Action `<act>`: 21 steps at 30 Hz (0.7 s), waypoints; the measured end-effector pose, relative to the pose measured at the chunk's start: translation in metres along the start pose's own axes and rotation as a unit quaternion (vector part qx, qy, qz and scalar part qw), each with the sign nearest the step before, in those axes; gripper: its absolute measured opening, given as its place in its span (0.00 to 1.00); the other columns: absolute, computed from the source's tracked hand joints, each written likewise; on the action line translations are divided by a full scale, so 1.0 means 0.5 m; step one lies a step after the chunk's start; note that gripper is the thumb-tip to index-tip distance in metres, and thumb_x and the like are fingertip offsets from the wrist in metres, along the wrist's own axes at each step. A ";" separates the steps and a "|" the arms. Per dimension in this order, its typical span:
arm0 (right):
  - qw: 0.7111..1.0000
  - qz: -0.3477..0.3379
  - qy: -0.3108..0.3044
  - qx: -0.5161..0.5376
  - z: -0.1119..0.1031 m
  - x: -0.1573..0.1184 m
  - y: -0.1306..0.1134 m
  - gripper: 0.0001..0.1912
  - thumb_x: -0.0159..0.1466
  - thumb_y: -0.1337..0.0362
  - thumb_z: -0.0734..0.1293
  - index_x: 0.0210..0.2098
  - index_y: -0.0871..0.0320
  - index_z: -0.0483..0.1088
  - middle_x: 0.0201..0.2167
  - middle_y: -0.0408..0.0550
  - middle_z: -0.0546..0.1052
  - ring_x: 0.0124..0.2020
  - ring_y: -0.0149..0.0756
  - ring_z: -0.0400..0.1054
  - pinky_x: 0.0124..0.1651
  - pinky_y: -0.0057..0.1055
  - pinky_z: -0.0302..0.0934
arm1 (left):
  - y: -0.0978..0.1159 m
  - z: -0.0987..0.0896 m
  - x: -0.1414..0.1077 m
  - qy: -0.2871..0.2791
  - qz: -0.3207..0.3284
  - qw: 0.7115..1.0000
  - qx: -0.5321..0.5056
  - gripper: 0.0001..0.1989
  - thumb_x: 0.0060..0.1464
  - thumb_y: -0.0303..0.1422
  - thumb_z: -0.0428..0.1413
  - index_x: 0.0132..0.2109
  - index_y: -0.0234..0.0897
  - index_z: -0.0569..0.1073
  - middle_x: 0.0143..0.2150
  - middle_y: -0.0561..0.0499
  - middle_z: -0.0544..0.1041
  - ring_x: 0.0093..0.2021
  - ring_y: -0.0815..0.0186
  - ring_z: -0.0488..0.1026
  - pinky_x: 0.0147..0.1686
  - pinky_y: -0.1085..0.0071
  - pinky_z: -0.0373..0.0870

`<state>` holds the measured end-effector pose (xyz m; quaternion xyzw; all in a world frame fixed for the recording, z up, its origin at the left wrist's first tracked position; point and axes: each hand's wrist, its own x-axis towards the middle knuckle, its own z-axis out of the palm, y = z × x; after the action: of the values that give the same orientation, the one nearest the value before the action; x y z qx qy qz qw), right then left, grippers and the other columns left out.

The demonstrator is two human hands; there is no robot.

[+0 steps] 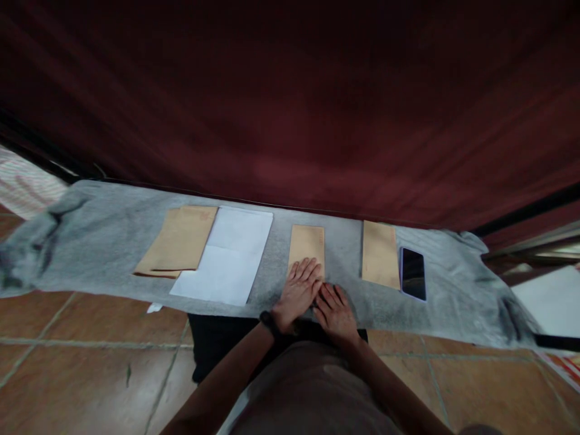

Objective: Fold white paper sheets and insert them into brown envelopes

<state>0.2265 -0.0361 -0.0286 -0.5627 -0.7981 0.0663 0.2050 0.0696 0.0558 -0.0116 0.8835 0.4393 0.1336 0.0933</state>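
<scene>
Envelope [307, 243] lies partly beneath the flat left hand [298, 289], its fingers slightly spread.

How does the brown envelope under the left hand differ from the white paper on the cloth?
The brown envelope is narrow, while the white paper is much wider. The left hand covers the brown envelope's near end, but no hand touches the white paper. Both lie on the grey cloth.
</scene>
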 end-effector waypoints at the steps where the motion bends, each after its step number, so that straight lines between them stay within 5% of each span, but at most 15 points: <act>1: 1.000 -0.001 0.000 -0.002 -0.001 0.001 -0.001 0.21 0.71 0.63 0.63 0.63 0.53 0.70 0.65 0.55 0.70 0.67 0.49 0.63 0.71 0.56 0.52 | -0.006 0.002 0.016 -0.004 -0.001 1.000 0.002 0.25 0.71 0.37 0.43 0.70 0.40 0.62 0.74 0.48 0.59 0.75 0.57 0.52 0.72 0.51 0.48; 12: 1.000 0.000 -0.017 -0.003 -0.011 0.007 -0.005 0.26 0.71 0.64 0.62 0.68 0.49 0.62 0.69 0.51 0.64 0.69 0.47 0.60 0.72 0.55 0.48 | -0.059 0.018 0.173 -0.041 -0.033 0.999 0.007 0.28 0.70 0.39 0.40 0.73 0.38 0.56 0.75 0.47 0.56 0.76 0.52 0.47 0.72 0.41 0.41; 21: 1.000 -0.001 -0.021 -0.020 -0.013 0.010 -0.006 0.25 0.72 0.64 0.61 0.68 0.49 0.63 0.69 0.51 0.64 0.69 0.46 0.60 0.72 0.53 0.48 | -0.065 0.014 0.210 -0.050 -0.056 0.997 0.004 0.28 0.71 0.40 0.40 0.73 0.37 0.56 0.76 0.46 0.53 0.76 0.50 0.46 0.72 0.41 0.39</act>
<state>0.2252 -0.0333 -0.0204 -0.5647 -0.8039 0.0618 0.1764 0.1082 0.1590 -0.0110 0.8634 0.4833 0.0821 0.1192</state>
